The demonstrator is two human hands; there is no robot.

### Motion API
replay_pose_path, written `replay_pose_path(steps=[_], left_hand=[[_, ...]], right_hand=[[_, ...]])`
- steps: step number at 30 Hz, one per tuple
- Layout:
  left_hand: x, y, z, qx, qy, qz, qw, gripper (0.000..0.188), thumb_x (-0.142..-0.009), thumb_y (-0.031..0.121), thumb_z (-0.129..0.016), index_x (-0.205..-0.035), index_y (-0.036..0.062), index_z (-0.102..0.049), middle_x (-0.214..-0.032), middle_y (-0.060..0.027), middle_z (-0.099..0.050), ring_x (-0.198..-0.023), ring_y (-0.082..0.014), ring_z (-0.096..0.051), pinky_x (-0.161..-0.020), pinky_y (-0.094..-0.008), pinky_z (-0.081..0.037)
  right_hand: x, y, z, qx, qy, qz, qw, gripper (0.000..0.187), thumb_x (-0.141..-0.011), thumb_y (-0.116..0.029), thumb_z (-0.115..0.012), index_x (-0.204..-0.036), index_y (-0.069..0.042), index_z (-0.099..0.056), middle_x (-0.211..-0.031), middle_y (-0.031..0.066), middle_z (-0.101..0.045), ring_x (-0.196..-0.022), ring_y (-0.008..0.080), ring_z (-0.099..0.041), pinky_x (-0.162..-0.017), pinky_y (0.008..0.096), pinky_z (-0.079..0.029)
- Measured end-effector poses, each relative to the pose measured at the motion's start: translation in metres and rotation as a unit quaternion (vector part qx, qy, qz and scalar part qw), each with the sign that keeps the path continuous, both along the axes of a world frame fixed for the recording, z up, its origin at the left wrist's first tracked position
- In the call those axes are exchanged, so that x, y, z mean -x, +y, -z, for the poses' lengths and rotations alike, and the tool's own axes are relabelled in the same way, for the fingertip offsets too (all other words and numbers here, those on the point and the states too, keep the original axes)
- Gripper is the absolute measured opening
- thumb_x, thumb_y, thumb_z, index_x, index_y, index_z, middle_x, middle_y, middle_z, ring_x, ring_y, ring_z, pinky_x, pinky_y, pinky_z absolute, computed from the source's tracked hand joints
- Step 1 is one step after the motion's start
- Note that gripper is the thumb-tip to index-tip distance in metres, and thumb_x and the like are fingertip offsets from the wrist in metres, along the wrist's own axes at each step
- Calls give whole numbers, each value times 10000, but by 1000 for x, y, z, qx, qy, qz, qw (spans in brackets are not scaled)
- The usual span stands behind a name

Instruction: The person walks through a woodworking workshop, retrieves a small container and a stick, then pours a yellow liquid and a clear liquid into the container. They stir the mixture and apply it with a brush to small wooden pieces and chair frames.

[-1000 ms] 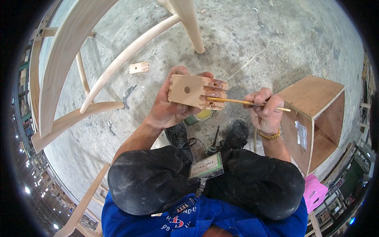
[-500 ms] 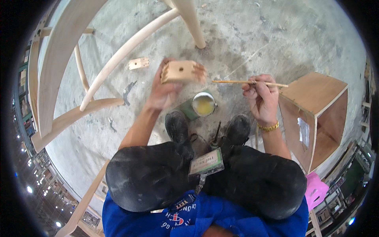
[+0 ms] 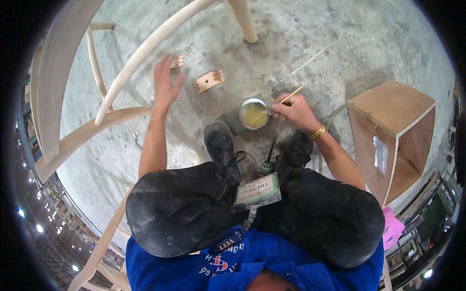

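My left hand (image 3: 166, 81) is at a small pale wooden block (image 3: 178, 60) on the floor, thumb and fingers apart. It covers part of that block; whether it touches it I cannot tell. To the right lies another wooden block (image 3: 208, 81), with a hole in its face and brown wet-looking marks at its notched ends. My right hand (image 3: 292, 112) grips a thin wooden-handled brush (image 3: 293, 93), its fingers closed at the rim of an open can (image 3: 241, 116). Yellowish liquid (image 3: 253, 114) is in the can, and the brush's lower end reaches into it.
Curved pale wooden chair frames (image 3: 145, 53) stand at the left. A plywood box (image 3: 391, 109) sits on the right, with something pink (image 3: 392, 227) below it. A dark bottle with a long spout (image 3: 266, 166) stands between my shoes.
My left hand has put the marked block down on the floor and moved left to the other block. My right hand has brought the brush down and left to the can.
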State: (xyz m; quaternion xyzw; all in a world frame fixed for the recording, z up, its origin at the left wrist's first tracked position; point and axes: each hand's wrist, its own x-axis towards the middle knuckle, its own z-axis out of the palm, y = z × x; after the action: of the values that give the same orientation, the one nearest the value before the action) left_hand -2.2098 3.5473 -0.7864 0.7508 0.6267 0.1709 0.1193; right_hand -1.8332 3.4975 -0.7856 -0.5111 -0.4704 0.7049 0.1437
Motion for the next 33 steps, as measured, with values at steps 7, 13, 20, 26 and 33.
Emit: replay_pose_path(steps=[7, 13, 20, 26, 33], left_hand=[[25, 28, 10, 90, 136, -15, 987, 554, -709, 57, -606, -1247, 87, -477, -1247, -148, -491, -1167, -325, -457, -997, -439, -327], [-38, 8, -37, 190, -195, -150, 951, 528, -679, 162, -706, -1168, 51, -542, -1123, -140, -569, -1001, -288, -573, -856, -342, -460], [-112, -37, -63, 171, -203, 91, 960, 550, -619, 112, -743, -1129, 30, -554, -1062, -146, -568, -947, -285, -578, -827, -352, -466], [-134, -32, -100, 146, -262, 133, 944, 498, -599, 54, -740, -1070, 24, -580, -1028, -125, -567, -947, -284, -570, -831, -355, -459], [-133, -29, -120, 141, -269, 162, 939, 514, -592, 46, -724, -1085, 36, -581, -1049, -122, -561, -956, -274, -567, -834, -342, -461]], right_hand=[[-13, -14, 13, 178, 193, 166, 951, 149, -805, -69, -616, -934, -13, -565, -918, 113, -635, -712, 163, -629, -590, 229, -475], [-9, -20, 3, 166, 131, 255, 944, 151, -832, -119, -620, -928, -18, -563, -914, 110, -630, -744, 186, -644, -585, 246, -497], [-6, 4, -45, 56, 270, 319, 907, 115, -870, -57, -574, -949, 25, -560, -822, 130, -638, -721, 189, -647, -574, 263, -512], [-8, 11, -58, -45, 253, 312, 915, 79, -858, -13, -563, -918, 40, -568, -831, 145, -638, -747, 211, -648, -601, 279, -521], [-13, 7, -62, -99, 364, 293, 879, 90, -798, 100, -542, -831, 24, -577, -928, 185, -627, -883, 283, -630, -725, 367, -541]])
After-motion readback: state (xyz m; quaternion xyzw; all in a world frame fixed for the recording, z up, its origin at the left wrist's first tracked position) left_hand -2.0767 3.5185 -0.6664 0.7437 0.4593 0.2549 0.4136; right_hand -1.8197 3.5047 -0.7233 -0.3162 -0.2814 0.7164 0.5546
